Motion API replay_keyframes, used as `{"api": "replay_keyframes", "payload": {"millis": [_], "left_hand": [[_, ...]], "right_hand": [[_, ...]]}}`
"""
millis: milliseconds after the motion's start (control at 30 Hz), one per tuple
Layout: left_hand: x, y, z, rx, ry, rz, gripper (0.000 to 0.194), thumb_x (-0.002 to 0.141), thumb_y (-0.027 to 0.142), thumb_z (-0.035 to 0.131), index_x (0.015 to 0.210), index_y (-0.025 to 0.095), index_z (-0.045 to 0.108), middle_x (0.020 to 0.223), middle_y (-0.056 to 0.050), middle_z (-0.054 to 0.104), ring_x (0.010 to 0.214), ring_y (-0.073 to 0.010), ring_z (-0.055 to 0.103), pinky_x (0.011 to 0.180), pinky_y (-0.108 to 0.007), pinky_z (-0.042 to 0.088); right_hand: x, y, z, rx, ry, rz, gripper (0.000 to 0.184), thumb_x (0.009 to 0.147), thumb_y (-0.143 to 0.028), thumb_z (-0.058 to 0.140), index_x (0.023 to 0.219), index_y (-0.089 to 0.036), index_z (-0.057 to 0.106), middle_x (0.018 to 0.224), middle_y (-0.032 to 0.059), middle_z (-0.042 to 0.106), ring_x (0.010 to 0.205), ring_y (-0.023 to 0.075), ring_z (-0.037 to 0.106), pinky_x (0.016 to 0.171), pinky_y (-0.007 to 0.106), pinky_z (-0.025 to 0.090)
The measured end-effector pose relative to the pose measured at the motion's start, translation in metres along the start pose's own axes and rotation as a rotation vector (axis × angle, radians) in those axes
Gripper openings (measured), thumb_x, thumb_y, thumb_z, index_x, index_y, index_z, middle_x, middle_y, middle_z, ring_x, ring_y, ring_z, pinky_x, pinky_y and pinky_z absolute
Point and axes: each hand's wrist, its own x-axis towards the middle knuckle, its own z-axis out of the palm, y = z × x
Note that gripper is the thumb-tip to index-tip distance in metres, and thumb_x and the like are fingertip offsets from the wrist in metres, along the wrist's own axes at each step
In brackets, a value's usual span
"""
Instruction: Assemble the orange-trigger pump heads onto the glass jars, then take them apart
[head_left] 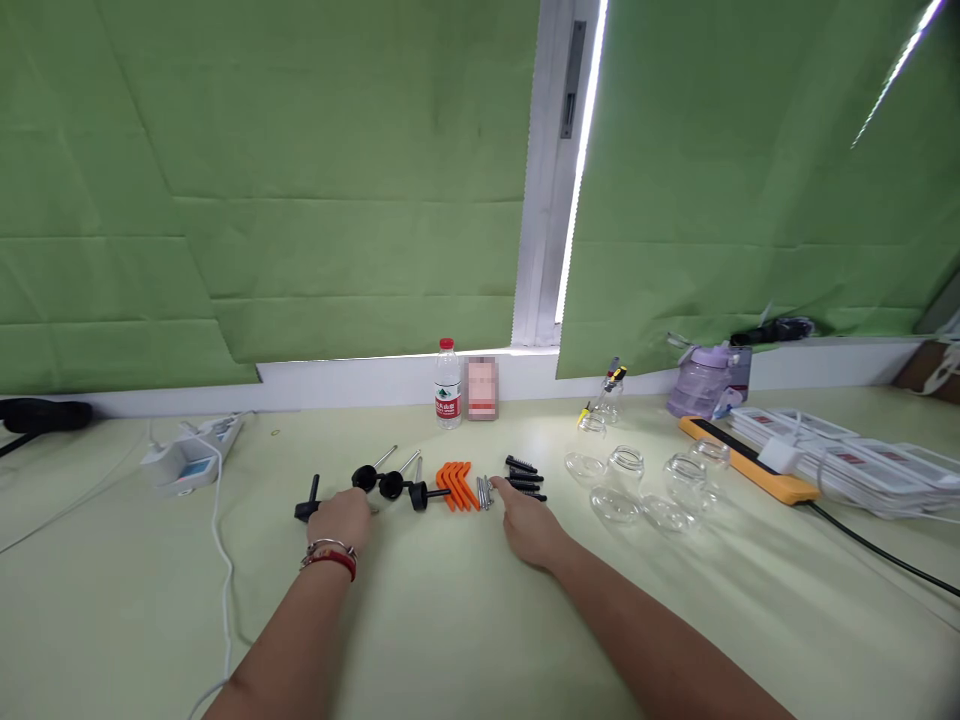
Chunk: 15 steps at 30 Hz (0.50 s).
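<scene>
- Step in hand, as I judge it: picking parts from the row laid out on the table [465, 620].
- Left hand [341, 518] lies knuckles-up on the black knobs [390, 484], by a T-shaped black piece [307, 505]; I cannot tell whether it grips anything.
- Right hand [531, 528] is loosely spread, holding nothing, forefinger touching the metal pins [484, 492], between the orange clips [457, 485] and black screws [525, 477].
- Glass jars [626, 480] stand just right of the screws.
- Next move probably calls for a fine pinch: the pins are thin and packed close.
</scene>
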Motion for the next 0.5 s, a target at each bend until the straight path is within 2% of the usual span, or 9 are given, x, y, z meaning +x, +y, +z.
{"api": "replay_keyframes", "payload": {"millis": [133, 333, 433, 467, 500], "left_hand": [[-0.014, 0.009, -0.011, 0.042, -0.044, 0.069, 0.02, 0.063, 0.007, 0.049, 0.075, 0.013, 0.064, 0.087, -0.019, 0.066, 0.081, -0.0345, 0.062, 0.064, -0.042, 0.046], [-0.042, 0.029, -0.019, 0.068, -0.096, 0.263, 0.015, 0.069, 0.011, 0.05, 0.071, 0.015, 0.064, 0.084, -0.019, 0.066, 0.084, -0.0325, 0.062, 0.07, -0.041, 0.044], [-0.059, 0.041, -0.02, 0.082, -0.135, 0.398, 0.013, 0.065, 0.007, 0.053, 0.065, 0.016, 0.062, 0.081, -0.015, 0.066, 0.081, -0.0304, 0.062, 0.07, -0.038, 0.044], [-0.064, 0.046, -0.02, 0.092, -0.155, 0.467, 0.013, 0.063, 0.006, 0.053, 0.064, 0.016, 0.062, 0.078, -0.014, 0.066, 0.079, -0.0291, 0.062, 0.068, -0.036, 0.044], [-0.068, 0.05, -0.02, 0.13, -0.176, 0.598, 0.014, 0.063, 0.005, 0.052, 0.064, 0.016, 0.061, 0.074, -0.012, 0.066, 0.075, -0.0279, 0.062, 0.065, -0.035, 0.043]], "right_hand": [[-0.003, 0.003, 0.001, 0.084, 0.072, -0.036, 0.055, 0.078, -0.008, 0.037, 0.132, -0.021, 0.032, 0.123, 0.0095, 0.053, 0.108, 0.0218, 0.051, 0.085, 0.029, 0.037], [-0.007, 0.009, 0.003, 0.222, 0.141, -0.027, 0.041, 0.077, -0.013, 0.044, 0.116, -0.024, 0.045, 0.112, 0.0032, 0.059, 0.099, 0.0174, 0.055, 0.083, 0.027, 0.039], [-0.008, 0.011, 0.002, 0.232, 0.151, -0.029, 0.037, 0.075, -0.014, 0.047, 0.111, -0.024, 0.05, 0.106, 0.0019, 0.062, 0.094, 0.0165, 0.056, 0.081, 0.027, 0.039], [-0.009, 0.011, 0.002, 0.233, 0.155, -0.03, 0.036, 0.075, -0.014, 0.047, 0.109, -0.024, 0.051, 0.104, 0.0013, 0.062, 0.091, 0.0164, 0.057, 0.08, 0.026, 0.039], [-0.01, 0.012, 0.002, 0.237, 0.159, -0.029, 0.035, 0.074, -0.014, 0.047, 0.107, -0.025, 0.052, 0.102, 0.0007, 0.063, 0.088, 0.0162, 0.057, 0.077, 0.026, 0.04]]}}
